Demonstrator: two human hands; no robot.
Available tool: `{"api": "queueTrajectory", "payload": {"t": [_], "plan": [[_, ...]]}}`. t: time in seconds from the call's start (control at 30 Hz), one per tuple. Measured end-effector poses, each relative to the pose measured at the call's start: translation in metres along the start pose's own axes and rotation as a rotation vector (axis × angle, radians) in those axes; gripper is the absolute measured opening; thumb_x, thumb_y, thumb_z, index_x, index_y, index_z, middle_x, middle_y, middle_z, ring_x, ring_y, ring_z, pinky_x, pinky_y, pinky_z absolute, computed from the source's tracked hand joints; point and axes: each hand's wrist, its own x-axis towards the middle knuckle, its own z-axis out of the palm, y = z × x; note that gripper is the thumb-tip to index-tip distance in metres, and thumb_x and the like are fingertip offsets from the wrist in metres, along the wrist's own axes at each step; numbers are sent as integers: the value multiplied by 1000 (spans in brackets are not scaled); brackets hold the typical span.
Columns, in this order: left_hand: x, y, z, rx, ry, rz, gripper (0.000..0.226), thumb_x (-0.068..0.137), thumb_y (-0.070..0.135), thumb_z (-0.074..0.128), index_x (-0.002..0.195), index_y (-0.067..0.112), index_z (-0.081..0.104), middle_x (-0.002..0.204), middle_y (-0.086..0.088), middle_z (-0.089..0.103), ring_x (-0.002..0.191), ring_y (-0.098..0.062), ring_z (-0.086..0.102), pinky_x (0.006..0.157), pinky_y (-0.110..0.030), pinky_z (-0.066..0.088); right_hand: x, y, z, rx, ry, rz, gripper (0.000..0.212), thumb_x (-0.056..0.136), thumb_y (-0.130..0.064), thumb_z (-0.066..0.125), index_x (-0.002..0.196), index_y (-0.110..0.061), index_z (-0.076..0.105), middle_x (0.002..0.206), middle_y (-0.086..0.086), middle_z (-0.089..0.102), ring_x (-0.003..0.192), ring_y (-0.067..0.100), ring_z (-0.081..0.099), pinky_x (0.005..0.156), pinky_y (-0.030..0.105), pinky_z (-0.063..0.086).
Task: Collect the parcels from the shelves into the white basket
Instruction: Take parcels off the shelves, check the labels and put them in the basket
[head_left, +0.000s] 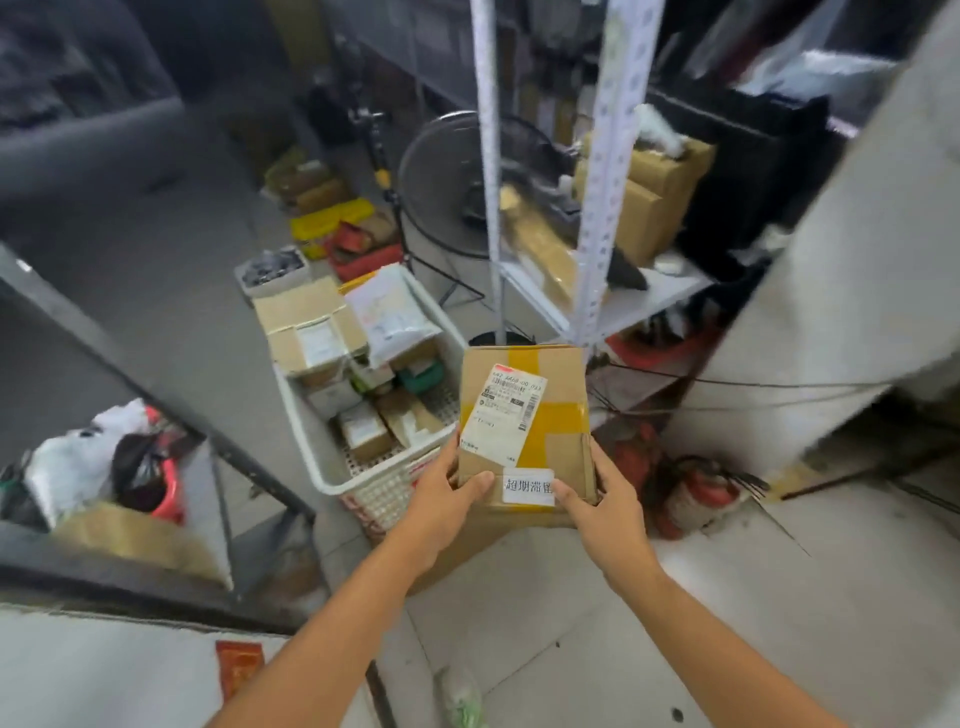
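Observation:
A brown cardboard parcel (540, 415) with yellow tape and a white shipping label is held in the air by both hands, just right of the white basket (322, 467). My left hand (447, 493) grips its lower left edge, thumb on top. My right hand (602, 499) grips its lower right corner. The basket stands on the floor and holds several parcels: small cardboard boxes (311, 332) and a white mailer bag (389, 312).
A white slotted-metal shelf (597, 208) stands behind the parcel with cardboard boxes (660, 197) on it. A floor fan (447, 182) is behind the basket. A dark shelf (156, 384) with bags is at the left. A red fire extinguisher (696, 493) lies on the tiled floor at the right.

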Motion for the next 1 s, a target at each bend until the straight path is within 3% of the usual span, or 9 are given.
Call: {"api": "queueTrajectory", "payload": {"t": [0.17, 0.23, 0.33, 0.4, 0.57, 0.67, 0.8, 0.9, 1.0], "plan": [[37, -8, -67, -97, 115, -3, 69, 90, 14, 64, 108, 76, 43, 122, 25, 61, 118, -10, 56, 95, -41, 52, 64, -9, 69, -38, -143, -2, 65, 83, -20, 75, 141, -33, 47, 123, -16, 64, 110, 4, 62, 96, 37, 52], [53, -13, -89, -123, 166, -20, 66, 90, 14, 65, 121, 69, 43, 118, 27, 62, 114, -6, 59, 92, -35, 54, 91, -10, 94, -55, -209, -4, 66, 83, -17, 74, 141, -32, 46, 121, -18, 65, 109, 2, 62, 94, 32, 53], [78, -17, -113, -181, 247, -57, 67, 90, 13, 64, 138, 51, 37, 124, 15, 62, 112, -10, 62, 90, -36, 55, 132, -8, 126, -76, -290, -11, 67, 83, -16, 74, 139, -37, 45, 113, -23, 67, 104, -5, 63, 88, 19, 52], [99, -20, -126, -200, 317, -67, 66, 91, 13, 63, 136, 53, 37, 124, 13, 62, 111, -10, 62, 90, -36, 55, 163, -7, 145, -109, -345, -20, 68, 82, -19, 75, 138, -42, 43, 113, -28, 64, 104, -8, 61, 88, 15, 50], [152, -38, -148, -213, 443, -74, 65, 91, 12, 62, 139, 48, 36, 127, 14, 60, 116, -9, 59, 98, -40, 51, 238, 7, 188, -170, -518, -20, 68, 84, -20, 73, 144, -31, 41, 133, -14, 58, 120, 0, 54, 103, 29, 46], [182, -58, -161, -222, 489, -88, 68, 91, 10, 62, 143, 42, 34, 132, 12, 57, 122, -10, 54, 103, -41, 46, 276, 24, 214, -205, -596, -11, 69, 85, -17, 72, 145, -27, 40, 128, -17, 60, 114, -7, 56, 97, 16, 46], [215, -97, -178, -275, 545, -132, 68, 90, 7, 63, 143, 39, 35, 135, 11, 55, 125, -10, 52, 106, -42, 43, 311, 54, 249, -251, -672, -7, 68, 84, -20, 73, 144, -28, 42, 132, -15, 58, 118, -2, 55, 100, 23, 46], [232, -135, -195, -348, 566, -194, 69, 89, 9, 64, 142, 42, 35, 135, 10, 56, 125, -12, 52, 106, -45, 43, 326, 80, 277, -255, -726, 1, 64, 84, -20, 74, 140, -32, 45, 124, -22, 60, 110, -7, 58, 88, 11, 48], [248, -168, -210, -393, 568, -249, 72, 88, 8, 66, 144, 39, 33, 135, 9, 56, 125, -12, 52, 106, -45, 43, 333, 106, 299, -254, -727, 39, 60, 84, -16, 74, 133, -38, 47, 121, -24, 62, 108, -7, 60, 85, 11, 49]]}}
